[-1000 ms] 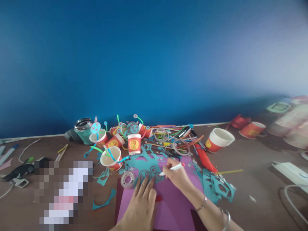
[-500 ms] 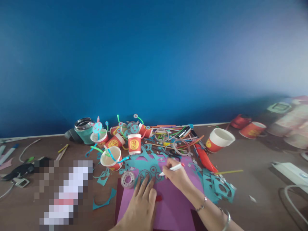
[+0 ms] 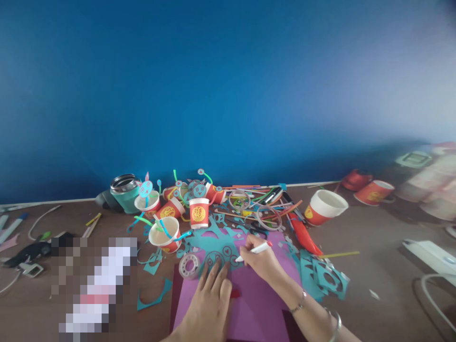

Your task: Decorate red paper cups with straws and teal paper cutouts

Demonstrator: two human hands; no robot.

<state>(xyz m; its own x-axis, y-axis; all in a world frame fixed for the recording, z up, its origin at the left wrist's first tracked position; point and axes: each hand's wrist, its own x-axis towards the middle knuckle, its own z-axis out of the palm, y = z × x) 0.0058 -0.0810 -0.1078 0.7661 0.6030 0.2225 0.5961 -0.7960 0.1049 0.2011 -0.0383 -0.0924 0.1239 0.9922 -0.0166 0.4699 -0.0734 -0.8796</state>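
My right hand [image 3: 257, 256] grips a white marker [image 3: 259, 248] with a red end. The marker's tip rests at a small circle drawn on a piece of light-blue paper [image 3: 204, 244]. Circles and a heart are drawn there in dark and red lines. My left hand [image 3: 213, 294] lies flat with its fingers stretched, pressing on the lower edge of that paper. Beneath both hands is a purple sheet [image 3: 256, 299]. A roll of clear tape [image 3: 189, 266] lies beside my left fingertips. A small red object [image 3: 235, 294] shows partly by my left thumb.
Decorated paper cups [image 3: 166, 233] with straws and blue faces stand behind the paper. Rubber-banded straws and sticks [image 3: 263, 204] lie at the back. Blue paper scraps [image 3: 329, 275] and a larger white cup [image 3: 325, 207] are on the right. A teal flask [image 3: 124, 194] stands back left.
The marker tip has shifted very slightly along the small circle. The left hand stays in place, and the blue face at the back left cup has moved a little.
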